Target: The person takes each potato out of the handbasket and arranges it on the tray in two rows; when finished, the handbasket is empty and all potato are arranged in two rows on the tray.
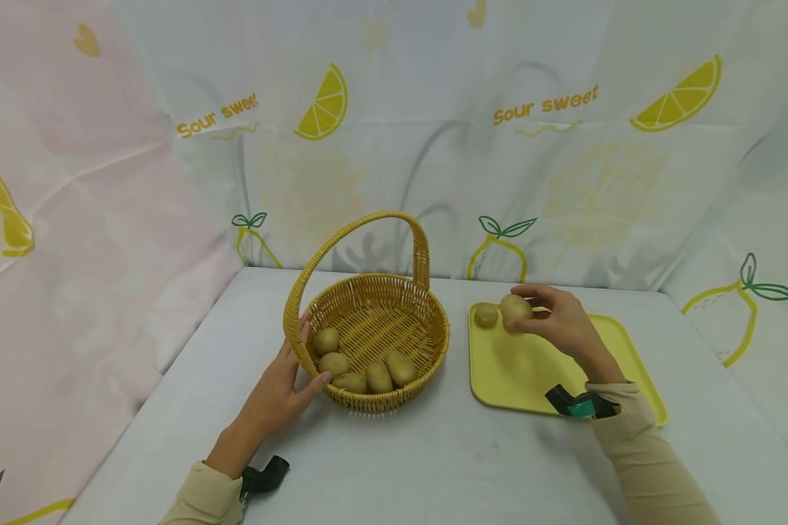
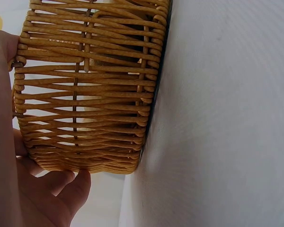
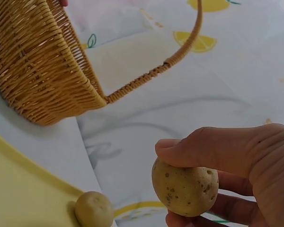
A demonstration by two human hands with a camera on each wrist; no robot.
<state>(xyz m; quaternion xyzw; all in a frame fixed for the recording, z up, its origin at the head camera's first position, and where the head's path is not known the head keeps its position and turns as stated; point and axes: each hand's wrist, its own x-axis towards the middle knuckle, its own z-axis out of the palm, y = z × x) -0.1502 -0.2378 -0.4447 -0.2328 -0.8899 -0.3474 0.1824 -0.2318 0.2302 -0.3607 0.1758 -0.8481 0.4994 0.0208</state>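
A round wicker basket (image 1: 381,281) with a tall arched handle holds several potatoes (image 1: 379,377) along its near left side. My left hand (image 1: 279,394) grips the basket's left side, its thumb on the near rim and its fingers round by the handle's foot. In the left wrist view those fingers (image 2: 75,191) lie against the woven wall. Over the far left part of a yellow tray (image 1: 505,379), my right hand (image 1: 568,324) pinches a potato (image 3: 185,188) between thumb and fingers. A smaller potato (image 1: 486,315) lies in the tray's far left corner.
Both basket and tray stand on a white-covered table (image 1: 420,467), the tray to the right of the basket. Behind the table hangs a lemon-printed cloth (image 1: 394,168), which also runs along the left and right sides. The basket's handle arches high above its rim.
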